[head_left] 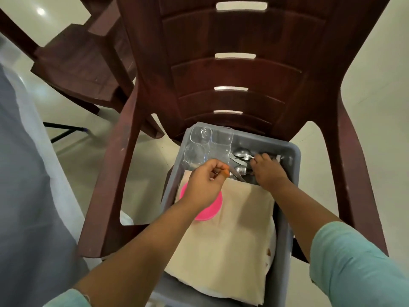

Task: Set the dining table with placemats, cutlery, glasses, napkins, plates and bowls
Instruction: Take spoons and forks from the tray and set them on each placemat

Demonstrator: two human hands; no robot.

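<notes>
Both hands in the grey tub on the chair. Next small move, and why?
Probably lift the right hand out with cutlery. It is down among the spoons at the tub's far end, while the left hand already pinches a metal piece. Glasses stand close, so lift straight.

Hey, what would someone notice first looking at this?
Both hands reach into a grey tub on a dark red chair: the left hand pinches cutlery, the right hand digs among spoons. A pink bowl lies on cream cloth; glasses stand at the far left.
</notes>
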